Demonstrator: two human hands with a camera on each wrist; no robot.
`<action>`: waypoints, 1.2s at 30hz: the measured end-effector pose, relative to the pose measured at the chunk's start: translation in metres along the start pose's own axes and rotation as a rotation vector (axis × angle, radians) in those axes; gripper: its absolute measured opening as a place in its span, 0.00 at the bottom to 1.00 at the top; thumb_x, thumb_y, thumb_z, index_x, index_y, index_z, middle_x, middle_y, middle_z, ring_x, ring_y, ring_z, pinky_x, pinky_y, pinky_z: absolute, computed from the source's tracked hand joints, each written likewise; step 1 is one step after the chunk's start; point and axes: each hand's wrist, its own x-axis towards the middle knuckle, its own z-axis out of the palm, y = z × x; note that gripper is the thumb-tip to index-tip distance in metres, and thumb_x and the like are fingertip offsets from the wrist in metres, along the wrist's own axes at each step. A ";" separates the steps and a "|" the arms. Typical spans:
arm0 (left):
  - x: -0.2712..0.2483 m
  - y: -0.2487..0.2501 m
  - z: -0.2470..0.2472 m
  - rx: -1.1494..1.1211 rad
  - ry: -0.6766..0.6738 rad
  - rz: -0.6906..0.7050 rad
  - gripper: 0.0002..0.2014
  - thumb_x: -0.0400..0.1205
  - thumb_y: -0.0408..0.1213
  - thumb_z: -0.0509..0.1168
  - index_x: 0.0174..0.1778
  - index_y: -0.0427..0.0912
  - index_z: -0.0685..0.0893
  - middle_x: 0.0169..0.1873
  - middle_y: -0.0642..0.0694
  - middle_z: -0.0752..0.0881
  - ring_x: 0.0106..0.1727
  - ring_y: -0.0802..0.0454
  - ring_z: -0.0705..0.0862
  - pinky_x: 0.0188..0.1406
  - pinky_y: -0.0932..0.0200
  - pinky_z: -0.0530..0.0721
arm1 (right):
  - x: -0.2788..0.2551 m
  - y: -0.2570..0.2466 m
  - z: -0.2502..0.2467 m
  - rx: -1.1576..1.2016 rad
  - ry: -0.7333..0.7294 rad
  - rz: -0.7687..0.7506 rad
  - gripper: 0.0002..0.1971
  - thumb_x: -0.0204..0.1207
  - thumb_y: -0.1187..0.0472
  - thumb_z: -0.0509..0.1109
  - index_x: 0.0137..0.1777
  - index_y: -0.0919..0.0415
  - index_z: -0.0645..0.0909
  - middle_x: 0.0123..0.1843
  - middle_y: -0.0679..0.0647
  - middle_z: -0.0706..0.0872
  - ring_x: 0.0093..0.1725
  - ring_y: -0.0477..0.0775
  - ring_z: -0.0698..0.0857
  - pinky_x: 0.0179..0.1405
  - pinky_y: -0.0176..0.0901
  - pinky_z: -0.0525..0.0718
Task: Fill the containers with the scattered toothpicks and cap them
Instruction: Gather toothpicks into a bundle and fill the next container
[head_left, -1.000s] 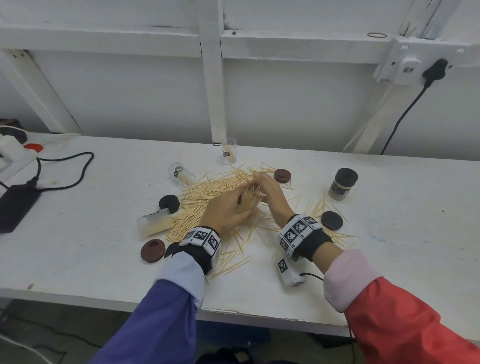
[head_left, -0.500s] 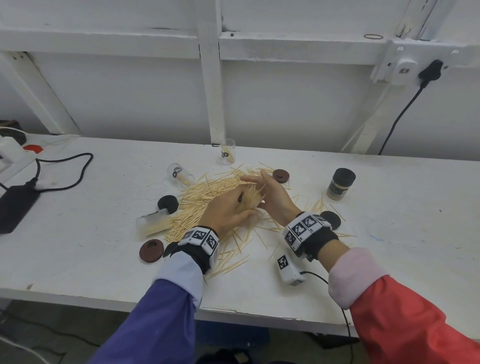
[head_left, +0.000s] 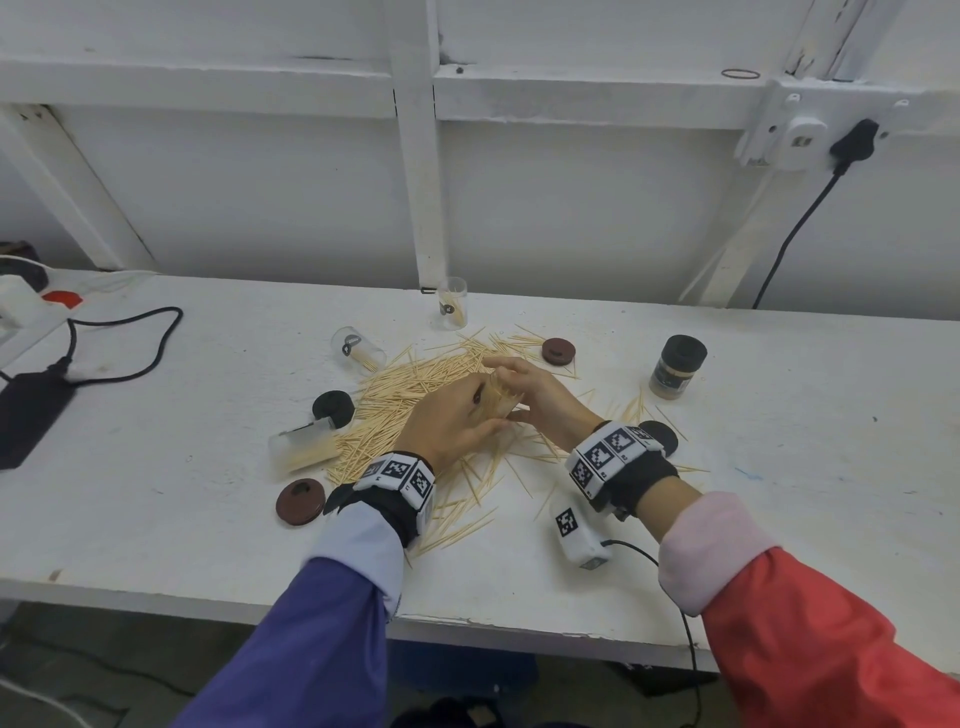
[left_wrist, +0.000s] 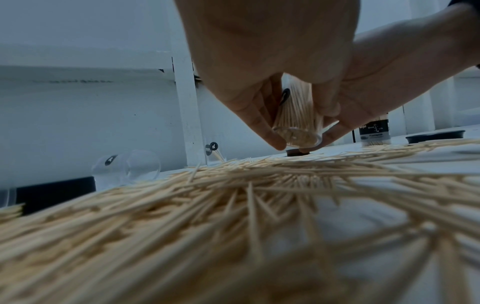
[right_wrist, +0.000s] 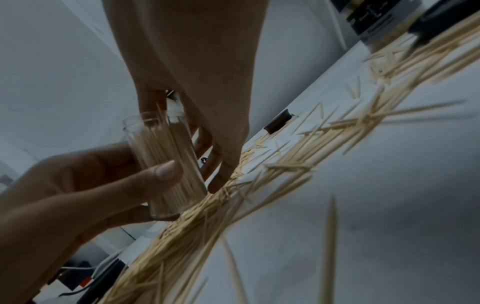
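Left hand grips clear container, nearly full, upright just above toothpick pile on worktop. Right hand, pushing toothpicks in a second ago, now fingers spread loose beside rim, holding nothing. Fill looks about done; capping next. Brown cap just beyond. Capped jar far right; other containers open.

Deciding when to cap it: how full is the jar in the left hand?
Nearly full: toothpicks pack the clear jar almost to its uncapped rim.
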 end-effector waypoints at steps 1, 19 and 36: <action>0.000 0.000 0.000 0.004 -0.002 0.002 0.34 0.71 0.67 0.61 0.64 0.45 0.79 0.49 0.51 0.86 0.46 0.51 0.84 0.44 0.48 0.84 | 0.001 0.001 -0.002 0.004 -0.009 0.012 0.15 0.85 0.61 0.61 0.70 0.55 0.79 0.53 0.51 0.86 0.54 0.52 0.85 0.53 0.49 0.84; -0.001 0.002 -0.001 -0.041 0.014 0.040 0.26 0.78 0.46 0.72 0.71 0.49 0.76 0.57 0.52 0.85 0.54 0.53 0.83 0.50 0.56 0.80 | -0.005 -0.005 -0.018 0.100 -0.092 0.018 0.23 0.77 0.68 0.72 0.72 0.60 0.76 0.55 0.55 0.84 0.55 0.51 0.87 0.55 0.46 0.86; -0.003 0.000 -0.002 -0.036 0.034 0.059 0.26 0.77 0.44 0.73 0.71 0.46 0.76 0.59 0.50 0.84 0.58 0.50 0.84 0.52 0.54 0.81 | -0.008 -0.008 -0.015 0.007 -0.048 -0.016 0.19 0.79 0.67 0.70 0.69 0.65 0.78 0.60 0.61 0.83 0.57 0.54 0.86 0.54 0.44 0.87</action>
